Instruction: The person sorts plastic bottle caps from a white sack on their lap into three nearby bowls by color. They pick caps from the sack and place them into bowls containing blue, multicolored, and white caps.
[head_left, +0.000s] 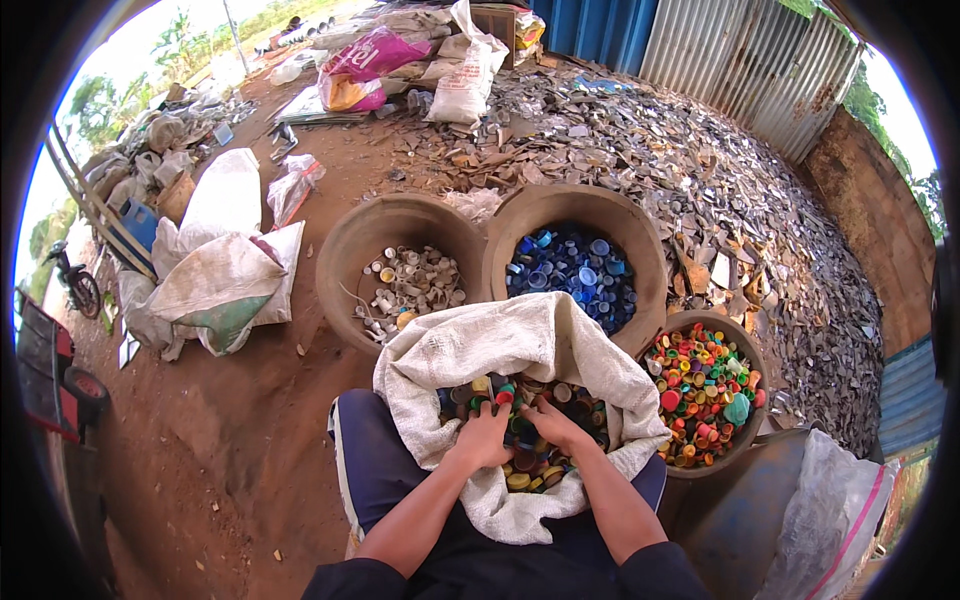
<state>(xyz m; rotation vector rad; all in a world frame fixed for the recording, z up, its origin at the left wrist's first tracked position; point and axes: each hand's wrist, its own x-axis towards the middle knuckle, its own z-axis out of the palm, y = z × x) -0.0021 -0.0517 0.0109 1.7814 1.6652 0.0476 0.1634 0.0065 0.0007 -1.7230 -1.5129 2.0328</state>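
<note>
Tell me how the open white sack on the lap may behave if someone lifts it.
The sack is probably floppy, since its cloth hangs in soft folds. It may shift and bulge when lifted, because many loose caps lie inside. Some caps could spill if it tips, as its mouth is wide open.

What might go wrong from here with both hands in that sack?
The white woven sack has a soft, crumpled rim, so the mixed plastic caps might spill over. Fingers of the left hand and right hand are partly hidden among them, so a sharp edge could go unnoticed. A stray cap could drop among the nearby blue caps.
</note>
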